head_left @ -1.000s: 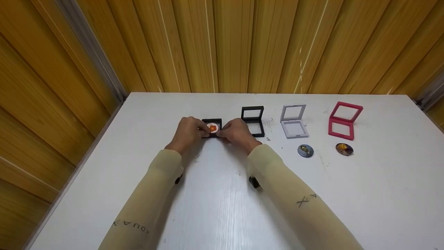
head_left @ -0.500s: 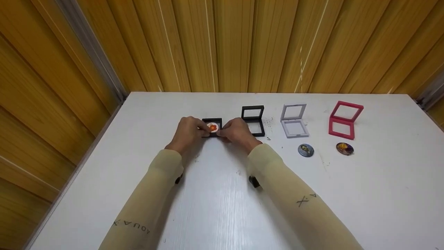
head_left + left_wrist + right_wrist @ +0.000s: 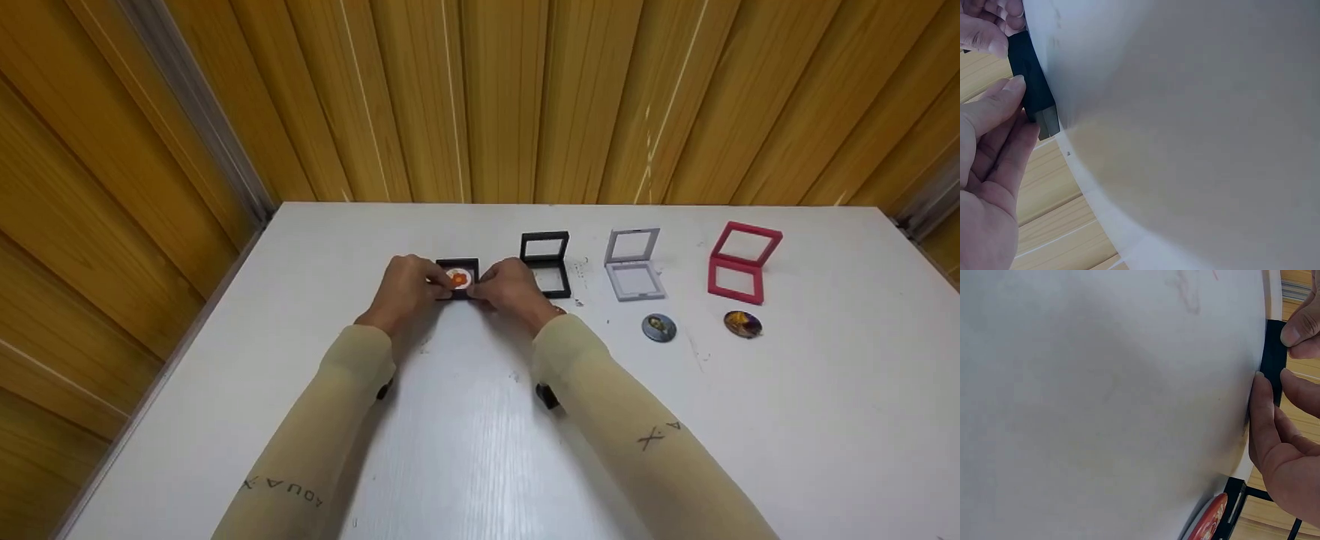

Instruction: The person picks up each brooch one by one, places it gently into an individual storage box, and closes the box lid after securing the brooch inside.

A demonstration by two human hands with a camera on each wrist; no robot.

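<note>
The black display frame (image 3: 457,263) lies on the desk (image 3: 450,450) between the fingers, a round flower badge (image 3: 460,278) within its outline. The left hand (image 3: 407,289) pinches the frame's left side, the right hand (image 3: 513,288) its right, fingers curled in.

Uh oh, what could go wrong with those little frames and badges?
The left hand and right hand grip the leftmost frame from either side, so uneven pushing might shift it or the flower badge. The right hand is close to the open black frame and could bump it. The red badge beside that frame might get knocked too.
</note>
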